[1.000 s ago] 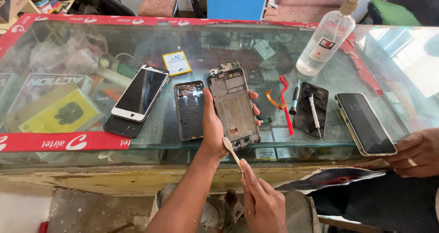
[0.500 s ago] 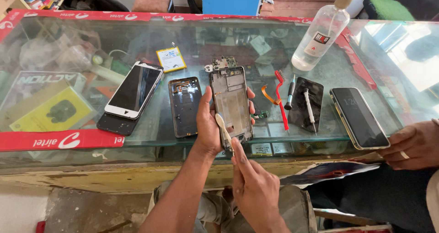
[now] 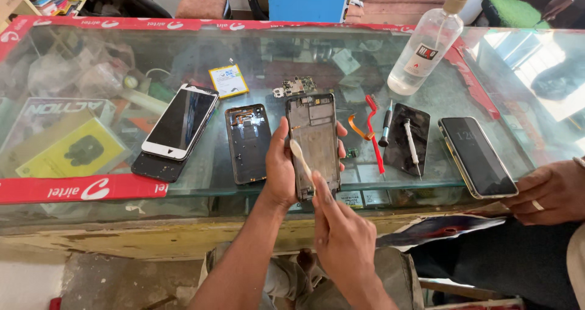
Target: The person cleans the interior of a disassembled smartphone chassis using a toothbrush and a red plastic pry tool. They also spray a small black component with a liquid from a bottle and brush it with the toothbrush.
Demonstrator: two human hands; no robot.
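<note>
Hands meet over a stripped phone frame (image 3: 314, 140), which lies lengthwise at the near edge of the glass counter (image 3: 426, 97). The left hand (image 3: 281, 170) grips the frame from its left side, thumb on the left edge and fingertips curled round the right edge, so the fingers are clamped on it. The right hand (image 3: 341, 240) sits just below the frame, its fingers pinched together on the handle of a pale brush (image 3: 301, 158), whose head rests on the frame's inner face.

Just left of the frame lies a dark back cover (image 3: 247, 142), and further left a white-edged phone (image 3: 181, 122) rests on top of a dark panel (image 3: 157, 167). Behind the frame, touching its top end or nearly so, is a small circuit board (image 3: 295, 86), with a yellow battery (image 3: 228, 80) to that board's left. Right of the frame are a red pry tool (image 3: 375, 133), a short screwdriver (image 3: 385, 124), a black panel (image 3: 407, 139) with a thin tool on it, and a dark-screened phone (image 3: 477, 156). A clear spray bottle (image 3: 426, 45) stands far right of the frame. Another person's hand (image 3: 545, 191) rests at the counter's edge beside that dark-screened phone.
</note>
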